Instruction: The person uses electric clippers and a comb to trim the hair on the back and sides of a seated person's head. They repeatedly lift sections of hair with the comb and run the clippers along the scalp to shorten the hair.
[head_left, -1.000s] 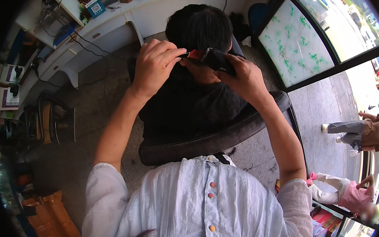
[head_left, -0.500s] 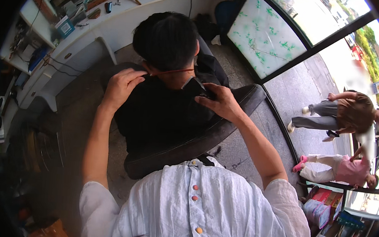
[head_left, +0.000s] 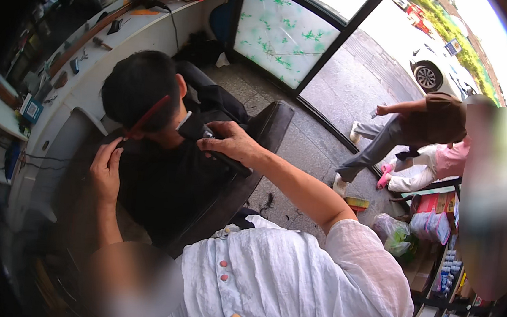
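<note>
Head view: my left hand pinches a red comb in its fingers against the seated person's dark hair, my right hand wraps the black clipper at the neck, white desk cluttered beyond, glass door open onto grey pavement.

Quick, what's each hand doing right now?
Left hand: closed on a red comb.
Right hand: closed around black hair clippers.
</note>
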Available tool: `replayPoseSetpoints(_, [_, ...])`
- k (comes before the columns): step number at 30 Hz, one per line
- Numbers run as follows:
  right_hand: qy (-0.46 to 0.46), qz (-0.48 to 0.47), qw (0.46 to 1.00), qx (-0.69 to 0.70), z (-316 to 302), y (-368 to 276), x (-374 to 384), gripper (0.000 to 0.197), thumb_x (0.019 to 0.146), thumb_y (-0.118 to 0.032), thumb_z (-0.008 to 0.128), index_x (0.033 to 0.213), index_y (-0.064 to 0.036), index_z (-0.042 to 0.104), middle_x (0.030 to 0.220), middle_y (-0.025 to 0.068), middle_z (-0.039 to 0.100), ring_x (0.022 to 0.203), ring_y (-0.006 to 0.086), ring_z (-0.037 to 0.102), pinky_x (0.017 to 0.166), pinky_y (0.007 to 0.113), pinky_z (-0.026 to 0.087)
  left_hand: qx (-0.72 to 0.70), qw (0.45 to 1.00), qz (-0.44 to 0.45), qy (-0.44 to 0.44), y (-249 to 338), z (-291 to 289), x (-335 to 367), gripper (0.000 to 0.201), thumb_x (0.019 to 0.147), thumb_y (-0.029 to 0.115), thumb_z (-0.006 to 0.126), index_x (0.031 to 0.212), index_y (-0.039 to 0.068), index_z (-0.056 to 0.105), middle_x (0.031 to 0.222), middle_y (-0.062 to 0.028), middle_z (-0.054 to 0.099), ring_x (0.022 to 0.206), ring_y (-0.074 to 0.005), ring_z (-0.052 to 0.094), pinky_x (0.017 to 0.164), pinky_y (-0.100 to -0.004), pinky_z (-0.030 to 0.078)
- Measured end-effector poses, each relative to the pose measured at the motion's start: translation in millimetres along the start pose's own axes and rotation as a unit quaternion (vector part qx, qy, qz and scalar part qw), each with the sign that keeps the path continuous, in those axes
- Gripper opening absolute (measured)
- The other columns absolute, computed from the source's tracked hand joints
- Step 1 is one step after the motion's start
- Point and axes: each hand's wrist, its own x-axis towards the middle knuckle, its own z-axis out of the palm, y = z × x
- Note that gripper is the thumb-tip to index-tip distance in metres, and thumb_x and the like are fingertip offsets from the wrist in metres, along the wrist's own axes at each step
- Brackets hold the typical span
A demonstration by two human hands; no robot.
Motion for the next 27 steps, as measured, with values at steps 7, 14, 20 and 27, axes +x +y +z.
replayPoseSetpoints(7, [0.020, -0.004, 1.000, -0.004, 5.2, 11.8, 5.9, 0.038, 0.088, -0.016, 0.072, 0.117, 0.0040, 0.058, 0.089, 0.0041, 0.064, 0.077, 0.0079, 0.059, 0.069, 0.022, 0.049, 0.035, 0.997, 0.033, -0.055, -4.5, -2.4, -8.4, 0.022, 0.079, 0.006, 0.074, 0.101, 0.006, 0.072, 0.085, -0.0066, 0.066, 0.078, -0.0233, 0.059, 0.070, -0.0335, 0.049])
replayPoseSetpoints(14, [0.082, -0.137, 0.956, -0.246, 7.6, 35.4, 23.5, 0.048, 0.083, -0.022, 0.074, 0.120, 0.0045, 0.058, 0.096, 0.0112, 0.070, 0.090, 0.0158, 0.065, 0.081, 0.030, 0.049, 0.076, 0.996, 0.040, -0.017, 2.6, -3.6, 3.3, 0.027, 0.070, 0.002, 0.077, 0.096, 0.008, 0.074, 0.087, -0.0037, 0.066, 0.084, -0.0211, 0.059, 0.074, -0.0319, 0.050])
replayPoseSetpoints(20, [0.103, -0.151, 0.945, -0.273, 12.3, 39.3, 27.0, 0.051, 0.081, -0.025, 0.075, 0.121, 0.0024, 0.058, 0.092, 0.0168, 0.070, 0.084, 0.0213, 0.068, 0.078, 0.032, 0.051, 0.102, 0.991, 0.082, 0.031, 4.1, 0.4, 13.6, 0.028, 0.069, 0.000, 0.078, 0.095, 0.009, 0.074, 0.088, -0.0024, 0.067, 0.084, -0.0204, 0.059, 0.074, -0.0314, 0.050])
replayPoseSetpoints(27, [0.122, -0.142, 0.936, -0.300, 16.5, 37.0, 28.2, 0.052, 0.081, -0.028, 0.074, 0.121, 0.0015, 0.058, 0.090, 0.0179, 0.069, 0.082, 0.0259, 0.069, 0.076, 0.034, 0.051, 0.149, 0.976, 0.150, 0.053, 14.0, 0.5, 20.0, 0.029, 0.068, -0.001, 0.077, 0.095, 0.010, 0.074, 0.090, -0.0004, 0.067, 0.084, -0.0194, 0.060, 0.076, -0.0318, 0.049])
